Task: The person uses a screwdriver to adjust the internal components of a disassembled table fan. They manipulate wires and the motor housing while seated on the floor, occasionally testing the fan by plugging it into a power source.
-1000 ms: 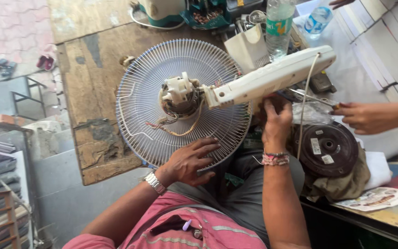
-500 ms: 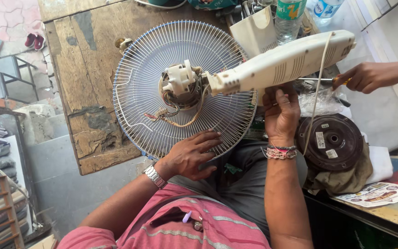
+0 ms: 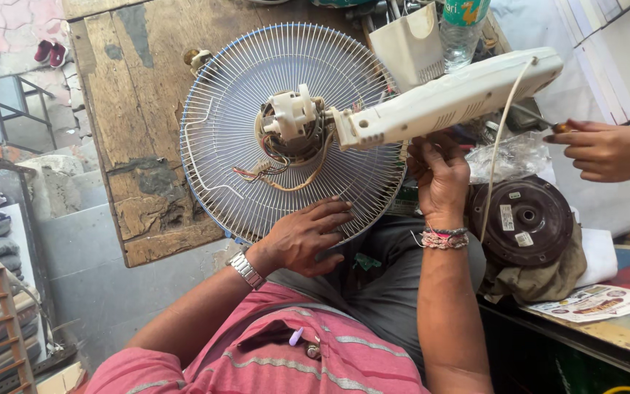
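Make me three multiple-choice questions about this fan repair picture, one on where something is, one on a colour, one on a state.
1. Where does the left hand rest?
A. on the wire fan guard
B. on the water bottle
C. on the round dark motor

2. What colour is the fan's neck housing?
A. red
B. black
C. off-white

3. What state is the fan motor in?
A. covered by a rear shell
B. bare, with loose wires hanging
C. fitted with blades

Answers: 1 A, the palm lies flat on the guard's lower rim. 2 C, the long plastic body above the right hand is pale cream. 3 B, the motor and its wires show openly at the guard's centre.
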